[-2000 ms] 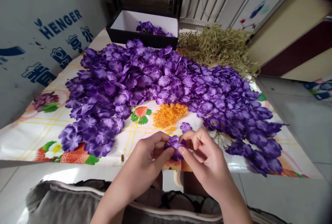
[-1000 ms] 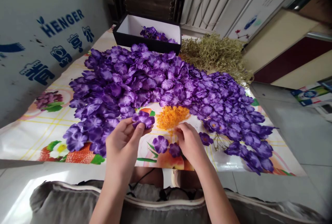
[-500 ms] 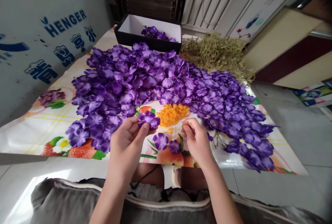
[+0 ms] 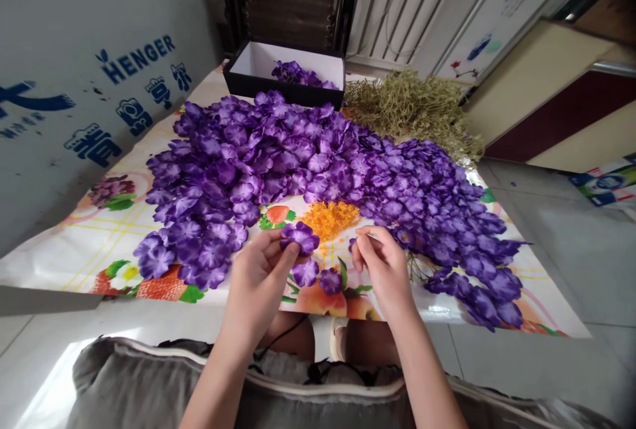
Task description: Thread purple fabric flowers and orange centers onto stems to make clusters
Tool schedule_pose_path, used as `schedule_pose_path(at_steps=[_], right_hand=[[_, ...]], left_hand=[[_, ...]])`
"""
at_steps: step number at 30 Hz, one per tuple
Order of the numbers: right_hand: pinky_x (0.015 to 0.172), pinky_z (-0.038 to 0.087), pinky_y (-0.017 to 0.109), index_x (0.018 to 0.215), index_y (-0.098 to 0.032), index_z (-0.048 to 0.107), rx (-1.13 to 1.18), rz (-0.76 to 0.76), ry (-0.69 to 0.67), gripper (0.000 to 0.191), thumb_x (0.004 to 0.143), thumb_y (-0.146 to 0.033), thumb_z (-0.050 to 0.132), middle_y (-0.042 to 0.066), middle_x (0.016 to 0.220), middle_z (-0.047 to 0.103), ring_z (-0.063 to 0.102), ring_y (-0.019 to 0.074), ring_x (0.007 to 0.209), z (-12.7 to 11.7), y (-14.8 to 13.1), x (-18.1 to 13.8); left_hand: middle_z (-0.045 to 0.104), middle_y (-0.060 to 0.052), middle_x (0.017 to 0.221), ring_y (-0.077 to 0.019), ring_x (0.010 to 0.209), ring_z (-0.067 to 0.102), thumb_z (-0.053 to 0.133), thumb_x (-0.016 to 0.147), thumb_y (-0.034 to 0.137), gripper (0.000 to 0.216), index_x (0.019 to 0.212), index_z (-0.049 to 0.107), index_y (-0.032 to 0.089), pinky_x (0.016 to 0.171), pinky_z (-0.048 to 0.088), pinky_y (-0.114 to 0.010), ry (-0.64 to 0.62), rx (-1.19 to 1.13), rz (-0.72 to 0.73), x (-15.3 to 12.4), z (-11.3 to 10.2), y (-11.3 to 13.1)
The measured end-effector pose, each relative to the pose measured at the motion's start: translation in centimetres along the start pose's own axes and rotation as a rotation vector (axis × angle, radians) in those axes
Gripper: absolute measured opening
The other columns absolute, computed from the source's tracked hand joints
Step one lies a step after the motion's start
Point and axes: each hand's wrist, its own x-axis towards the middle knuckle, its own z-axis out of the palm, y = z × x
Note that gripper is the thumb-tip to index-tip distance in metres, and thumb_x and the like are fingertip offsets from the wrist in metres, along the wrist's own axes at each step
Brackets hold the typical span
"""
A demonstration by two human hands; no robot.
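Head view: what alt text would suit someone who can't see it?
A person's left hand holds a purple flower; the right hand is curled nearby, whether around anything is unclear. Beyond lie orange bits and a wide flower heap, with a black box and olive stems behind.

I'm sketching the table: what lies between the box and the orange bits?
A heap of purple flowers lies between the box and the orange bits, in the head view.

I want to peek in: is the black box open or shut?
Open: the box shows its white inside, with purple flowers there.
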Motion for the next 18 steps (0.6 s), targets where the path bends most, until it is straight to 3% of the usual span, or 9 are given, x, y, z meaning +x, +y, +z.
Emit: schedule_pose_path(at_steps=[3, 9, 18], right_hand=[[0.043, 0.034, 0.023, 0.081, -0.021, 0.059, 0.183, 0.077, -0.054, 0.02, 0.085, -0.04, 0.063, -0.007, 0.053, 0.052, 0.044, 0.0086, 0.041, 0.1, -0.7, 0.0], [0.046, 0.044, 0.025, 0.083, -0.021, 0.063, 0.428, 0.201, -0.17, 0.026, 0.07, -0.037, 0.078, -0.002, 0.061, 0.062, 0.056, 0.0116, 0.048, 0.5, -1.9, -0.1], [0.051, 0.046, 0.024, 0.085, -0.023, 0.061, 0.501, 0.199, -0.277, 0.01, 0.084, -0.03, 0.068, -0.002, 0.065, 0.068, 0.061, 0.0121, 0.053, 1.1, -2.0, -0.5]], left_hand=[[0.072, 0.0, 0.076, -0.0163, 0.074, 0.073, 0.065, 0.082, 0.021, 0.012, 0.09, 0.058, 0.015, 0.07, 0.056, -0.024, -0.03, 0.055, -0.023, 0.1, 0.1, 0.0], [0.071, 0.0, 0.075, -0.0161, 0.071, 0.072, 0.064, 0.082, 0.02, 0.008, 0.087, 0.058, 0.016, 0.07, 0.056, -0.025, -0.055, 0.128, -0.034, 0.0, -0.3, 0.1], [0.07, -0.001, 0.074, -0.0173, 0.074, 0.07, 0.06, 0.085, 0.022, 0.009, 0.09, 0.056, 0.016, 0.07, 0.055, -0.027, -0.109, 0.203, -0.053, 0.1, -0.7, 0.1]])
